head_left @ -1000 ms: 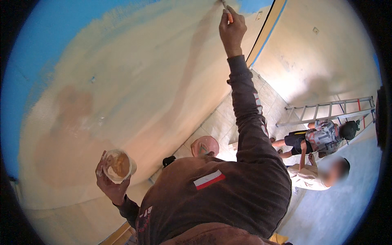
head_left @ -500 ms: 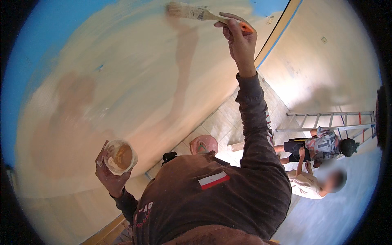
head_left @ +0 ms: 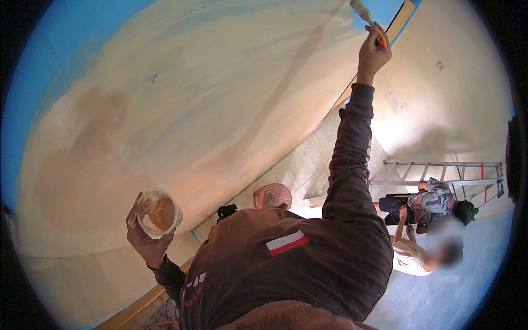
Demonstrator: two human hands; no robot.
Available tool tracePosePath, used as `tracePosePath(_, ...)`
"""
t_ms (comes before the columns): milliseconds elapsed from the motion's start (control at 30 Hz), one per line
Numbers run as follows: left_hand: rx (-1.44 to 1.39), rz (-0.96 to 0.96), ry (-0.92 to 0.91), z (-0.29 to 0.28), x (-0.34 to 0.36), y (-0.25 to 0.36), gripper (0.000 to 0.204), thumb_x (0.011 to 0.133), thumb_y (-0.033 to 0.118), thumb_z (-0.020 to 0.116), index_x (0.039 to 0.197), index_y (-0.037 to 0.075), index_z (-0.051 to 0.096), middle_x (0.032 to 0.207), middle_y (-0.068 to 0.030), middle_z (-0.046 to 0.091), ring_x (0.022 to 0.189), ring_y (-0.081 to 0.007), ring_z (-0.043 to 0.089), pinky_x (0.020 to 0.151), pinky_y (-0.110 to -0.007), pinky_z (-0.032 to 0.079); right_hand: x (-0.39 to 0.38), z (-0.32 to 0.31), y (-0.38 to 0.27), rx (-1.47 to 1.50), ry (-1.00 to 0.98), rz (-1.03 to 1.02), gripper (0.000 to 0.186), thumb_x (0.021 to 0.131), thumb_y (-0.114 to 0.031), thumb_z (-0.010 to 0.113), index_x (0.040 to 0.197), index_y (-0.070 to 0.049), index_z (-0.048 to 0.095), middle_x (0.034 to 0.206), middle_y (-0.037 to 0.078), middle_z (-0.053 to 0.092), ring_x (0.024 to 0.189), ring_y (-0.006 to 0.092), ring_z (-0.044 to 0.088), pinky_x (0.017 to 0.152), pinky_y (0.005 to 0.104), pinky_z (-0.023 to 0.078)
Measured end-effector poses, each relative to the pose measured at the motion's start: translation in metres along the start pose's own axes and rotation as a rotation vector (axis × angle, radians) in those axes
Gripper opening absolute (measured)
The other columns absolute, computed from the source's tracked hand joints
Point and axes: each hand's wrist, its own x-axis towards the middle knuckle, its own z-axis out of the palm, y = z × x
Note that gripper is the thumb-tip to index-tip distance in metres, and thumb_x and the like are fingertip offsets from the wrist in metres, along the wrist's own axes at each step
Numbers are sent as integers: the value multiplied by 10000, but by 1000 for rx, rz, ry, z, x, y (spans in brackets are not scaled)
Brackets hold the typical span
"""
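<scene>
At the upper right, my right hand [head_left: 374, 55] grips the orange-tipped handle of a flat paintbrush [head_left: 361, 11], whose bristle end is raised against the upper part of the wall [head_left: 220, 82], where cream paint meets blue. At the lower left, my left hand [head_left: 143, 236] is wrapped around a white plastic cup [head_left: 158, 213] holding beige paint with smears on its rim. Shadows of my body and arm fall across the cream wall.
A metal ladder [head_left: 440, 181] is at the right. Two people, one in a patterned shirt [head_left: 432, 203], one in a pale shirt [head_left: 410, 256], are beside it. A pink round object [head_left: 273, 196] is on the tiled floor [head_left: 308, 157]. A door frame [head_left: 400, 19] runs along the wall's corner.
Over the last second my right hand first came down with the brush pointing left, then rose rightward, the brush now pointing up. My left hand and cup shifted only slightly.
</scene>
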Motion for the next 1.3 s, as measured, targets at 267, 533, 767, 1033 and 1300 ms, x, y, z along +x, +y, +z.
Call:
tracePosePath(267,-30,-9,5,5,4,2,862,678,339,907,1384,96,476,1432,-226,518,1302,-373,539,1076,-511,476,-58,61,-106,-172,-51,-358,177,887,-116,712,1057,-72,735,764,115,618,693,282,611,611,370,495)
tracePosePath(533,7,-5,-14,2,7,6,853,696,359,902,1384,87,476,1416,-225,534,1293,-362,549,1071,-511,483,-107,60,-229,48,-243,-348,241,827,13,751,1065,-10,721,782,103,654,673,201,608,605,298,478)
tracePosePath(767,20,12,-2,-2,8,13,848,689,375,907,1367,76,494,1410,-223,541,1285,-350,557,1069,-497,486,-115,52,-275,521,-444,-181,237,803,-21,750,1039,-36,731,886,108,706,675,244,613,638,312,497)
tracePosePath(1033,25,-50,48,4,5,23,840,640,260,935,1341,73,512,1416,-223,540,1308,-341,542,1074,-476,467,-64,86,-194,756,-603,196,273,1016,-245,621,1085,-1,722,919,89,750,641,59,534,576,207,404)
tracePosePath(1300,6,-98,70,7,3,27,833,616,187,929,1323,67,505,1417,-226,538,1270,-327,567,1061,-465,483,4,44,-90,638,-498,380,238,1009,-170,624,1082,43,702,881,117,743,689,48,534,603,188,389)
